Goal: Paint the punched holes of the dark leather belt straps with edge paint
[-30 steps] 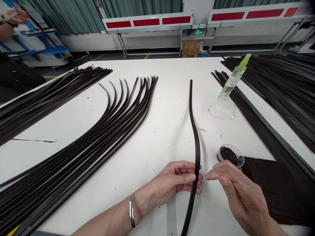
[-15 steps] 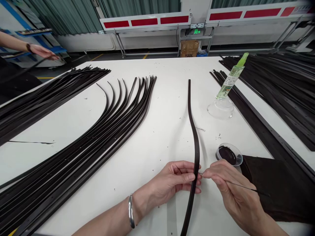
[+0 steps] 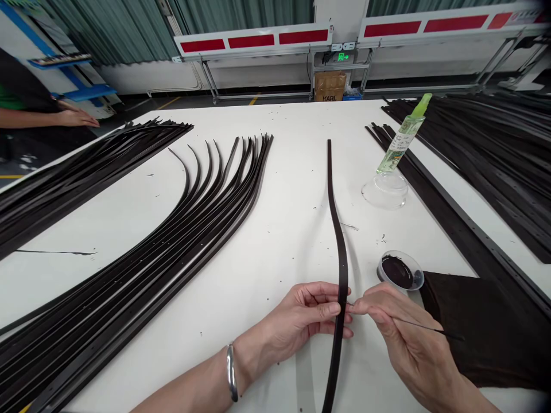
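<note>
The left hand (image 3: 301, 316) grips a dark leather strap (image 3: 342, 269) near the front edge of the table (image 3: 275, 241); the right hand (image 3: 407, 327) pinches a thin applicator rod (image 3: 430, 328) at the strap's edge. Caution: a slipping rod could smear the surface, as could knocking the open pot of dark paste (image 3: 398, 272).

Bright, even light, faint soft shadows, wide-angle warping toward the edges.

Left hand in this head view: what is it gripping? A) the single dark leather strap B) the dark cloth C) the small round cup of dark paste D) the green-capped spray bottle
A. The left hand pinches the single dark leather strap between thumb and fingers.
</note>
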`<state>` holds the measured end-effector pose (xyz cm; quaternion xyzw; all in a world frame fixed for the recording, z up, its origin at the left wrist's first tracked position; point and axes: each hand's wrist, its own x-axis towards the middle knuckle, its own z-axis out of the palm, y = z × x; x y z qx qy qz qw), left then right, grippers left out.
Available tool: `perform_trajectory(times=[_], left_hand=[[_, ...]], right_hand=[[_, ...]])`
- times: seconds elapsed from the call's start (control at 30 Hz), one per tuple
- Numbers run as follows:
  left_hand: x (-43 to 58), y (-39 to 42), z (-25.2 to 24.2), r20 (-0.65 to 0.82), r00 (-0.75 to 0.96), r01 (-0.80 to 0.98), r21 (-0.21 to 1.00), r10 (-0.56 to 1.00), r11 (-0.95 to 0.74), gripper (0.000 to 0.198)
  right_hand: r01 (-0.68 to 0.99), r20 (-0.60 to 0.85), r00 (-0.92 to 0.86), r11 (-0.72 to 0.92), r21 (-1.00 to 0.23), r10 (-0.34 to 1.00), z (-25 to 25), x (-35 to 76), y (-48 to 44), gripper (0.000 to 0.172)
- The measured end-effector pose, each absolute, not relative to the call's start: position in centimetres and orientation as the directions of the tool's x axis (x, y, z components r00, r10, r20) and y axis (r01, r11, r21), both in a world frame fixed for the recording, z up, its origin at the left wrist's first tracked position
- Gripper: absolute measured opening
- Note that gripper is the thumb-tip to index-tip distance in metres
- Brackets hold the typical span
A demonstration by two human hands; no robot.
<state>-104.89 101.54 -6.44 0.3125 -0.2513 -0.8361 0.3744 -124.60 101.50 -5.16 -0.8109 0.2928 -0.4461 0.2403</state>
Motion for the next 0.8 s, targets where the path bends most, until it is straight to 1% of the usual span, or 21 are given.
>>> perform_trajectory(times=[0.1, 0.17, 0.2, 0.3, 0.37, 0.4, 0.5, 0.6, 0.7, 0.8], left_hand=[[-104.8, 101.5, -6.1, -0.338, -0.518, 0.478, 0.647, -0.786, -0.594, 0.021], [-104.7, 101.5, -5.9, -0.338, -0.529, 0.482, 0.635, -0.779, -0.603, 0.021], [-104.7, 101.5, -5.8, -0.335, -0.539, 0.482, 0.629, -0.773, -0.61, 0.021], [-104.7, 101.5, -5.6, -0.305, -0.558, 0.485, 0.635, -0.772, -0.602, 0.023], [-104.7, 101.7, -5.5, -0.29, -0.557, 0.486, 0.647, -0.779, -0.588, 0.024], [-104.7, 101.7, -5.5, -0.29, -0.557, 0.484, 0.648, -0.778, -0.588, 0.024], [-104.5, 101.9, -5.5, -0.314, -0.589, 0.455, 0.633, -0.745, -0.626, 0.022], [-104.3, 102.0, -5.6, -0.334, -0.601, 0.438, 0.622, -0.726, -0.649, 0.023], [-104.2, 102.0, -5.7, -0.353, -0.567, 0.456, 0.618, -0.744, -0.64, 0.024], [-104.3, 102.0, -5.7, -0.408, -0.516, 0.471, 0.599, -0.753, -0.648, 0.021]], right_hand=[[-0.351, 0.53, 0.29, -0.604, -0.716, -0.797, -5.4, -125.0, 101.9, 0.03], [-0.435, 0.45, 0.166, -0.474, -0.765, -0.878, -5.6, -124.9, 102.1, 0.026], [-0.464, 0.393, 0.133, -0.407, -0.787, -0.91, -5.6, -124.7, 102.0, 0.022], [-0.46, 0.181, 0.157, -0.234, -0.857, -0.971, -5.1, -123.8, 101.5, 0.014], [-0.402, 0.082, 0.173, -0.147, -0.904, -0.981, -4.6, -123.0, 100.9, 0.016], [-0.374, 0.065, 0.156, -0.12, -0.92, -0.986, -4.3, -122.7, 100.4, 0.018], [-0.332, 0.099, 0.059, -0.113, -0.936, -0.993, -3.4, -122.1, 99.0, 0.021], [-0.316, 0.13, 0.051, -0.14, -0.939, -0.99, -2.6, -122.2, 97.8, 0.022], [-0.344, 0.132, 0.08, -0.152, -0.926, -0.988, -2.2, -123.7, 97.4, 0.023], [-0.385, 0.185, -0.029, -0.16, -0.909, -0.982, -2.1, -126.6, 97.5, 0.032]])
